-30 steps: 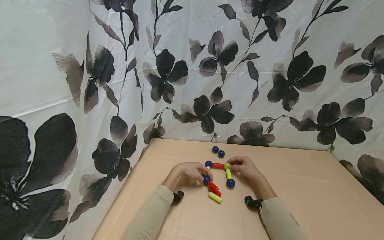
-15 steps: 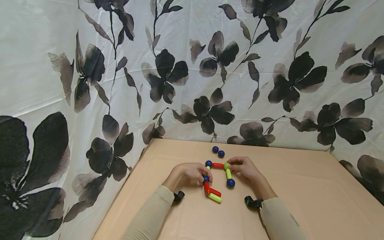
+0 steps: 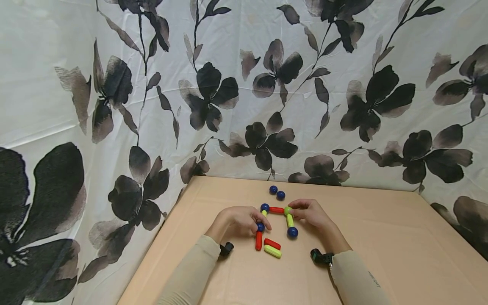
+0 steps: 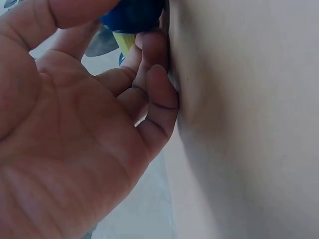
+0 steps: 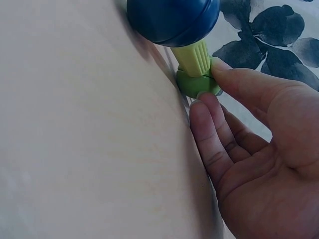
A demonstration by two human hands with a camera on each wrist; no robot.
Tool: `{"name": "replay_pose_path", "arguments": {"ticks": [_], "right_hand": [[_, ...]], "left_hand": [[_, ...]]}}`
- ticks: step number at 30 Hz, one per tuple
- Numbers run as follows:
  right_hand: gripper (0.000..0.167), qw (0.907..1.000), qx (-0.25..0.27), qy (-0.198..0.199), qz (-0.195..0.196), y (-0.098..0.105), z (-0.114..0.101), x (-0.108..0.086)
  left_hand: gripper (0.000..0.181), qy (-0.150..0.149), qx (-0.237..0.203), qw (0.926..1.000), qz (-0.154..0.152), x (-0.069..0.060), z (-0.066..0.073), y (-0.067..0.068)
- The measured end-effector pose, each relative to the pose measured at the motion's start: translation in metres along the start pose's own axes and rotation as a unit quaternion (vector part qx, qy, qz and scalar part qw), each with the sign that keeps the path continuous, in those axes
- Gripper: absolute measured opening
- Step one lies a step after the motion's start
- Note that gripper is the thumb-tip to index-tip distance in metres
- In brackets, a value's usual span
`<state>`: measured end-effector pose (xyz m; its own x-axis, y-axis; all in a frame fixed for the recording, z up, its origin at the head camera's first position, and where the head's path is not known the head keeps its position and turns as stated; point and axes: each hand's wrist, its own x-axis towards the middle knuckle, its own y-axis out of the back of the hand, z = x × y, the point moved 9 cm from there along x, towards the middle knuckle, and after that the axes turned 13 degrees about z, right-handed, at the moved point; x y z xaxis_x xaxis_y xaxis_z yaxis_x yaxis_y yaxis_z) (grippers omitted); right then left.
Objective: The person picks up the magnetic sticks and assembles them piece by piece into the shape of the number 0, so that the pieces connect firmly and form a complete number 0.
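Observation:
On the table lies a joined shape of balls and sticks. My left hand (image 3: 244, 219) pinches the blue ball (image 3: 261, 227) at its near left corner; in the left wrist view fingers curl about that blue ball (image 4: 133, 15). A red stick (image 3: 259, 241) points from it toward me. A blue ball (image 3: 264, 207) and a red stick (image 3: 276, 210) form the far side. My right hand (image 3: 313, 212) pinches the green ball (image 3: 288, 210), also in the right wrist view (image 5: 197, 83). A yellow-green stick (image 3: 290, 220) joins it to a blue ball (image 3: 292, 232).
Two loose blue balls (image 3: 273, 189) lie beyond the shape. A loose red stick (image 3: 272, 244) and a yellow-green stick (image 3: 273, 251) lie side by side nearer me. A floral cloth (image 3: 267, 84) hangs behind the table (image 3: 381, 237).
The red stick at the left-hand ball has swung left, from slanting over the loose red stick to pointing straight toward me, apart from it. The right hand stays on the green ball.

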<state>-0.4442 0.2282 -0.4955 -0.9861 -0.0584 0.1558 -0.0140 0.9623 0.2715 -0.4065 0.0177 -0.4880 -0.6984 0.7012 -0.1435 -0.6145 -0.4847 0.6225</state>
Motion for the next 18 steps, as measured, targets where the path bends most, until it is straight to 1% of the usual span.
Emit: {"name": "replay_pose_path", "arguments": {"ticks": [2,5,8,12,18], "right_hand": [[0.033,1.0,-0.002,-0.005,0.003,0.0003,0.0007,-0.0003],[0.031,0.9999,-0.002,-0.014,0.008,0.0005,0.0017,0.0],[0.03,0.9999,-0.004,-0.013,0.008,0.0004,0.0014,-0.0005],[0.031,0.9999,-0.006,-0.009,0.008,0.0001,0.0007,-0.0021],[0.034,1.0,-0.003,0.002,0.001,-0.0001,0.0016,-0.0024]], "left_hand": [[0.046,0.004,0.011,0.9999,0.009,-0.0012,-0.0015,0.0031],[0.048,0.013,0.007,0.9996,0.025,-0.0021,-0.0038,0.0072],[0.046,0.013,-0.002,0.9993,0.034,-0.0022,-0.0045,0.009],[0.042,0.008,-0.013,0.9993,0.035,-0.0018,-0.0047,0.0076],[0.041,0.004,-0.029,0.9988,0.038,-0.0015,-0.0053,0.0068]]}}
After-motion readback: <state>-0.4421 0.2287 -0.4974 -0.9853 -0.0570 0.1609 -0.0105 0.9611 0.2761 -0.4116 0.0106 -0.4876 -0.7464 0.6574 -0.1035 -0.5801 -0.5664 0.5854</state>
